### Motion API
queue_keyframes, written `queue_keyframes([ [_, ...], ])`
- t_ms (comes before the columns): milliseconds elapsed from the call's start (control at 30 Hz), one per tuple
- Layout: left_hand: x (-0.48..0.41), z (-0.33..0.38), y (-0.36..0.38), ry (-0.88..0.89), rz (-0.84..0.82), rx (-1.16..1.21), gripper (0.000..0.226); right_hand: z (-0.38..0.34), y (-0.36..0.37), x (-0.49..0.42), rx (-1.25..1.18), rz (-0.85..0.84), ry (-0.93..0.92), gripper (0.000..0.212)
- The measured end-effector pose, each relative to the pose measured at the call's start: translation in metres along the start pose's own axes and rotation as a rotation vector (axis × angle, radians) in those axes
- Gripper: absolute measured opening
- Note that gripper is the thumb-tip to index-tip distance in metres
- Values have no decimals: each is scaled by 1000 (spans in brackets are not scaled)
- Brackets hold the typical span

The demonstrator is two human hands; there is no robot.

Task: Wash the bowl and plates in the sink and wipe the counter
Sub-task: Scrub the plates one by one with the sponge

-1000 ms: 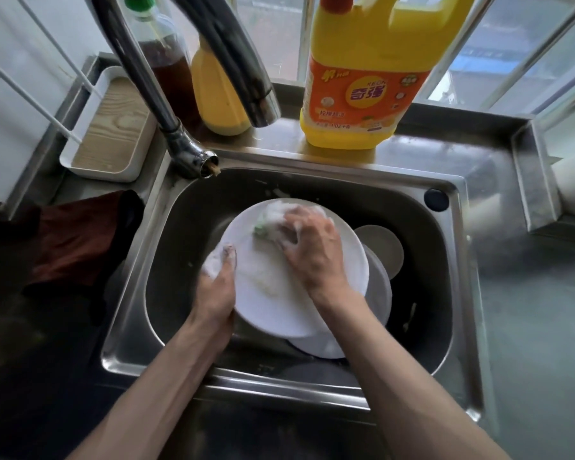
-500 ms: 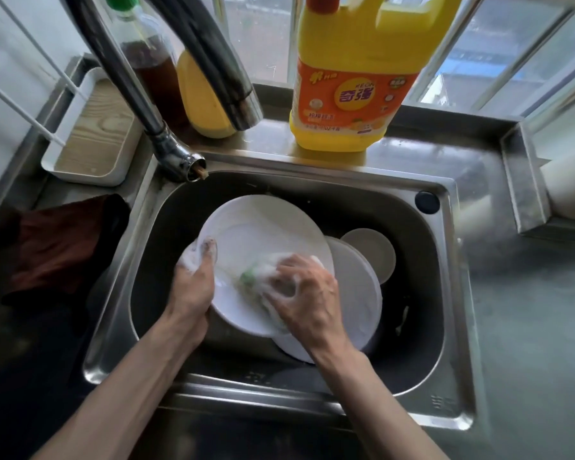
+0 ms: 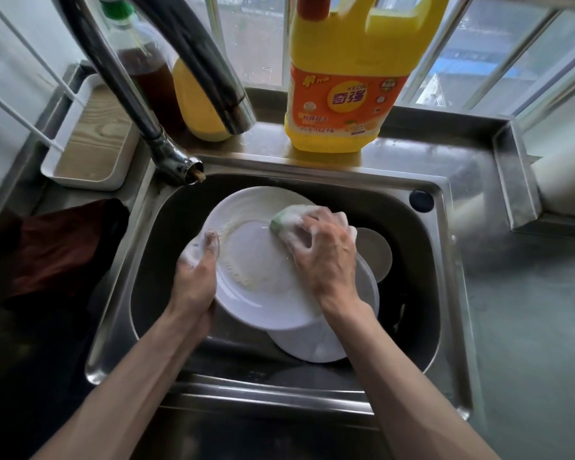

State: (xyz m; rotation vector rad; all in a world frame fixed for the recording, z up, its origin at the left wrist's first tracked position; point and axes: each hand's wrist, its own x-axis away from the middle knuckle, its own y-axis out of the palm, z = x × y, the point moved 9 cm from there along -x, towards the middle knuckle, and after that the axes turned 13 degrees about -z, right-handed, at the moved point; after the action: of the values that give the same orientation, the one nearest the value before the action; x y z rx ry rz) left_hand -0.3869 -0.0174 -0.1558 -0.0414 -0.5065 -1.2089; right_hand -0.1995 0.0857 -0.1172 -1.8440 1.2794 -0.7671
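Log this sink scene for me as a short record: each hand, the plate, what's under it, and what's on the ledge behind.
left hand: grips the top plate by its left rim
right hand: holds a foamy sponge against that plate
underneath: second white plate, in the sink
ledge: yellow detergent jug, upright
left of sink: dark red cloth

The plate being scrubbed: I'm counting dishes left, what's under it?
Another white plate shows under the scrubbed plate at its near right edge; a round dish peeks out farther right. Anything beneath the middle is hidden.
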Motion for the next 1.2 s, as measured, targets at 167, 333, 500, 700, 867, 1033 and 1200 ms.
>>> queue_keyframes([
  [167, -1, -4, -6, -3, 71, 14, 30, -20, 17, 41, -155, -132, -49, 25],
  [333, 6, -21, -2, -88, 3, 30, 43, -58, 40, 42, -119, -200, -240, 13],
  [500, 12, -18, -1, -94, -72, 12, 32, -29, 24, -3, -51, -111, -124, 26],
  [700, 12, -5, -6, -86, -87, -41, 35, 4, 4, 1, 32, 73, 77, 12],
  [867, 8, -1, 16, -110, -283, -88, 44, -51, 27, 5, -223, -91, -250, 8],
  [1033, 14, 5, 16, -49, -275, -40, 33, -71, 16, -6, -217, -166, -366, 13],
  [1200, 21, -3, -6, -71, -111, -75, 41, -20, -20, -14, -94, 149, -65, 6],
])
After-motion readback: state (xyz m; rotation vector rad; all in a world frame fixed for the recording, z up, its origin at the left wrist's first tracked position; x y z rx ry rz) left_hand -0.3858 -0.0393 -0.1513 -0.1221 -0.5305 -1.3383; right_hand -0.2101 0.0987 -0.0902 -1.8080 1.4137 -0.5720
